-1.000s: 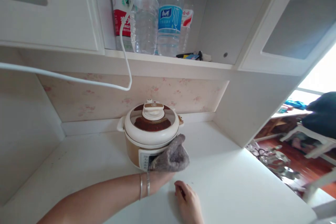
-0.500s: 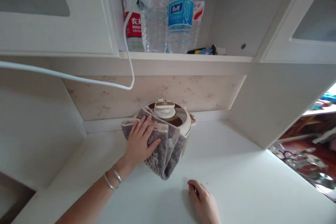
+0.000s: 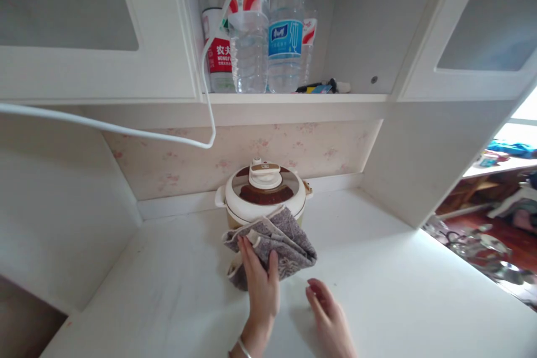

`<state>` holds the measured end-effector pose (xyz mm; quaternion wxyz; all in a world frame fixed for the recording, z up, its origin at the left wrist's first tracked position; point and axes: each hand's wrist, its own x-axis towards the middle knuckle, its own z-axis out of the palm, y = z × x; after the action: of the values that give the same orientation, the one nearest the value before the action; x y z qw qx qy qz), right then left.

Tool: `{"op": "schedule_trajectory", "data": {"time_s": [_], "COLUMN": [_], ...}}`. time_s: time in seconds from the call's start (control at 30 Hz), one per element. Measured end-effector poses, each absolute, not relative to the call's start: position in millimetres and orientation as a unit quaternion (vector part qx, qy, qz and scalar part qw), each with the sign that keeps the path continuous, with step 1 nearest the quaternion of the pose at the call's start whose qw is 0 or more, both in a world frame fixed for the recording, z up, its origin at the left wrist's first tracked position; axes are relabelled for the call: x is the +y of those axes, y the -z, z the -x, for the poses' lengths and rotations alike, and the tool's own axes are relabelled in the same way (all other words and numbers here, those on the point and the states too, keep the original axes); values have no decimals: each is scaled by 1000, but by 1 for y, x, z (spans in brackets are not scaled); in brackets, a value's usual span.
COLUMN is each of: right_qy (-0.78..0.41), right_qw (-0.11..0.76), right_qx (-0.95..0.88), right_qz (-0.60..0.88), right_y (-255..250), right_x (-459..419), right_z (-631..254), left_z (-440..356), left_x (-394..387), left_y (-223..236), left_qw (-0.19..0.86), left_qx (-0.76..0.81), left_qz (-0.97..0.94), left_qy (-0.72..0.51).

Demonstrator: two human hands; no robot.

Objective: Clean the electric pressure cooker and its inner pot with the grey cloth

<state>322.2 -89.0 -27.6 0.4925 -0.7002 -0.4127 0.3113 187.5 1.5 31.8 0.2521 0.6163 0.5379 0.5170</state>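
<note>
A white and brown rice cooker stands on the white counter against the back wall. A folded grey cloth is pressed against the cooker's front side. My left hand lies on the cloth, fingers stretched with the thumb over a fold, holding it to the cooker. Just right of it, my right hand rests on the counter with loosely curled fingers and nothing in it.
Several plastic water bottles stand in the open shelf above. A white cable hangs from the shelf across the left. White cabinet doors flank the shelf. A side panel closes the right.
My left hand brought the cloth from the cooker's lid and left side down to its front. My right hand stayed on the counter.
</note>
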Motion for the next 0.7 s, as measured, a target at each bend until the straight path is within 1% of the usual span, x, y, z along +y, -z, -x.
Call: {"op": "schedule_trajectory", "data": {"time_s": [0.1, 0.2, 0.23, 0.3, 0.4, 0.57, 0.63, 0.7], "right_qy": [-372, -458, -467, -438, -338, -229, -206, -216], "right_qw": [604, 652, 661, 686, 726, 762, 771, 775], "right_qx": [-328, -251, -239, -229, -225, -255, -233, -207], "right_qz": [624, 550, 536, 533, 555, 550, 556, 557], "right_y": [18, -1, -8, -18, -24, -32, -39, -47], "right_x": [-85, -65, -55, -37, -17, 5, 19, 39], "right_z": [-285, -258, -254, -255, -267, -301, -320, -339], "left_z": [-190, -184, -181, -171, -150, -108, -96, -88], "left_x": [-14, -24, -27, -30, -30, -6, 9, 25], "left_y": [-33, -37, -39, -41, -42, -36, -31, -26], "left_qw": [321, 387, 407, 439, 472, 508, 525, 540], "left_qx": [541, 530, 524, 508, 481, 473, 486, 494], "left_qz": [-610, -601, -599, -595, -584, -525, -495, -472], "left_qy": [-482, -455, -449, -442, -453, -492, -492, -492]}}
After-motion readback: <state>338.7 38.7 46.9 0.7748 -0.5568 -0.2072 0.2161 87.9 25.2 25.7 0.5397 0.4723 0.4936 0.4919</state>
